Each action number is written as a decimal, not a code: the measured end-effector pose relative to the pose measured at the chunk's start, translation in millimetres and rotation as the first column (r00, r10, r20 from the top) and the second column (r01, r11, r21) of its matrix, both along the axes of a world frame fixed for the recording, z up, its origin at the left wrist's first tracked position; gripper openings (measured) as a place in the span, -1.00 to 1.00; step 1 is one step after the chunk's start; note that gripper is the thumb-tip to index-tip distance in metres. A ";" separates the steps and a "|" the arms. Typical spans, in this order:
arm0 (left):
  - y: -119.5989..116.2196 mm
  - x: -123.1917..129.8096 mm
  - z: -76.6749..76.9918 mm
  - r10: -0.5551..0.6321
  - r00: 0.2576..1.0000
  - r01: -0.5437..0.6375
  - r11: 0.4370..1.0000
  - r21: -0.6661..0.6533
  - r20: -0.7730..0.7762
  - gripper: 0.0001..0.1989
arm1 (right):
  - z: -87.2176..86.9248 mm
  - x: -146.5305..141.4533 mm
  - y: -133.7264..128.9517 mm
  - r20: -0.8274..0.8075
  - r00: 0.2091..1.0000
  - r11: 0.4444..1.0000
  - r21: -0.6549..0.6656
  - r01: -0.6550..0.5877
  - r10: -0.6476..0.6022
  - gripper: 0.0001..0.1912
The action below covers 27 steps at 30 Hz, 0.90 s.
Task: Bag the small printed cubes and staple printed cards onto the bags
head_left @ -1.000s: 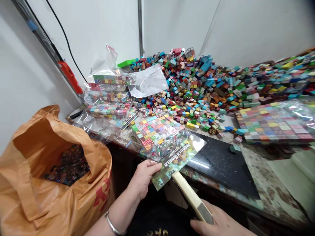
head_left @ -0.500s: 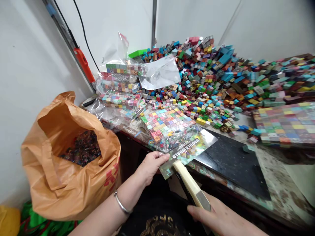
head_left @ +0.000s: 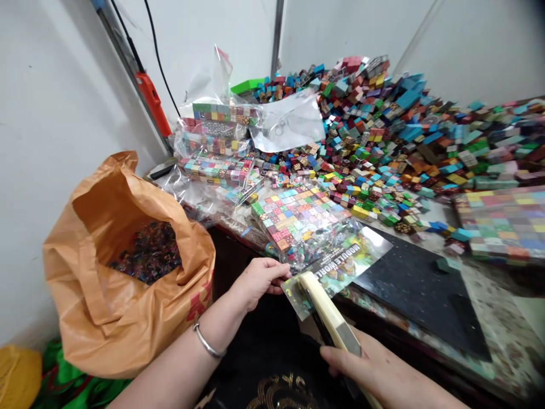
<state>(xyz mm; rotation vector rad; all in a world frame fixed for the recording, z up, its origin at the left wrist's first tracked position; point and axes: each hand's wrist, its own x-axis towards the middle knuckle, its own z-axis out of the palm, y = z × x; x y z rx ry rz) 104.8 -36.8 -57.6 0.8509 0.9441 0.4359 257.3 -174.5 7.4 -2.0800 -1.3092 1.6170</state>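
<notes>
Header card (head_left: 340, 266) first: where did it sit in the head view?

At the near edge of the tabletop (head_left: 504, 335), slanting across it, its lettering reading MODULE WORLD. It was joined to a clear-wrapped block set (head_left: 304, 215) that lay just behind it, and its far end overlapped a black board (head_left: 419, 289).

And the fingers?

The left hand (head_left: 260, 281) pinched the card's near-left corner between thumb and fingertips. The right hand (head_left: 360, 360) was wrapped around the rear of a cream stapler (head_left: 326, 311), fingers closed on it. The stapler's front end lay over the card close to the left fingertips; whether its two arms pressed together on the card, I couldn't tell.

What stood around them?

Behind, loose blocks (head_left: 357, 147) of many colours were heaped against the wall. More wrapped sets (head_left: 217, 133) were stacked to the left of the heap, with a sheet of clear plastic (head_left: 292, 122) beside them. Another wrapped set (head_left: 506, 221), blurred, lay at the right.

And beside the left arm?

An orange sack (head_left: 128, 324) stood open, small dark pieces (head_left: 151, 255) inside it, too fine to make out. A silver bangle (head_left: 208, 342) circled the left wrist.
</notes>
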 end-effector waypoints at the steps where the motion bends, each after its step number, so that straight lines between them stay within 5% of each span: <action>1: 0.5 -1.1 0.1 -0.015 1.000 0.015 1.000 -0.004 0.002 -0.67 | -1.3 -0.3 0.0 -0.003 1.000 1.000 0.004 0.007 -0.007 -0.79; 20: 6.9 -13.7 4.3 -0.045 0.999 0.047 0.995 -0.084 0.020 -0.74 | -6.4 -2.9 -3.7 -0.019 0.992 0.992 -0.012 0.123 -0.123 -0.68; 27: -13.5 -33.0 -2.7 -0.133 0.980 0.148 0.984 -0.100 0.148 -0.66 | -5.5 -4.2 -1.1 -0.018 0.994 0.993 -0.031 0.110 -0.111 -0.72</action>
